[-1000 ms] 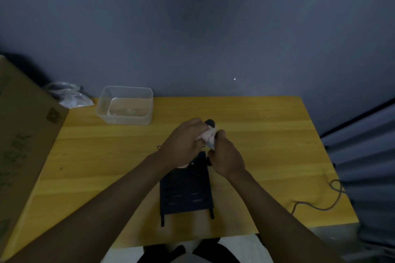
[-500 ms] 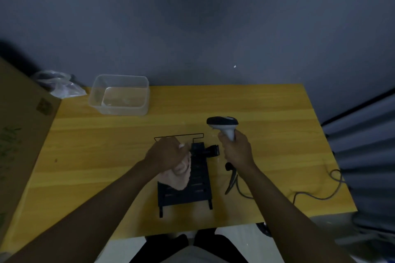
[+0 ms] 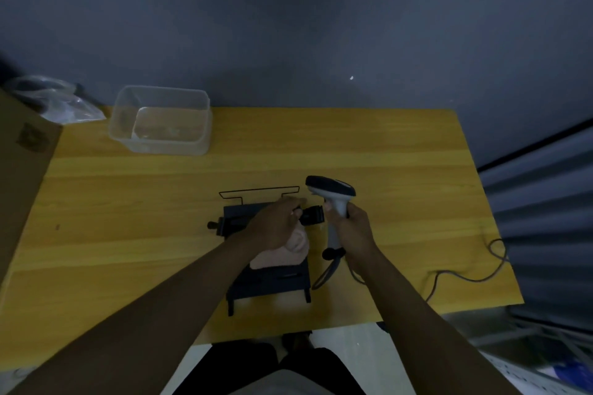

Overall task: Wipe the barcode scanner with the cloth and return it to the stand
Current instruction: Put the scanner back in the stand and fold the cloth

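Observation:
My right hand (image 3: 351,228) grips the handle of the grey barcode scanner (image 3: 332,194), held upright just right of the black stand (image 3: 266,282), its dark head pointing left. The scanner's cable (image 3: 465,276) trails off to the right across the table. My left hand (image 3: 277,223) rests over the stand with the pale pink cloth (image 3: 285,255) bunched under its palm, and its fingertips touch the stand's black clamp knob (image 3: 313,215). A thin wire frame (image 3: 260,192) rises at the stand's far edge.
A clear plastic tub (image 3: 160,119) sits at the far left of the yellow wooden table (image 3: 128,218). A cardboard box (image 3: 22,170) stands along the left edge, with a crumpled plastic bag (image 3: 54,99) behind it. A dark wall backs the table.
The two hands have parted. My right hand carried the scanner to the right of the stand, and my left hand brought the cloth down onto the stand, then reached to its clamp knob.

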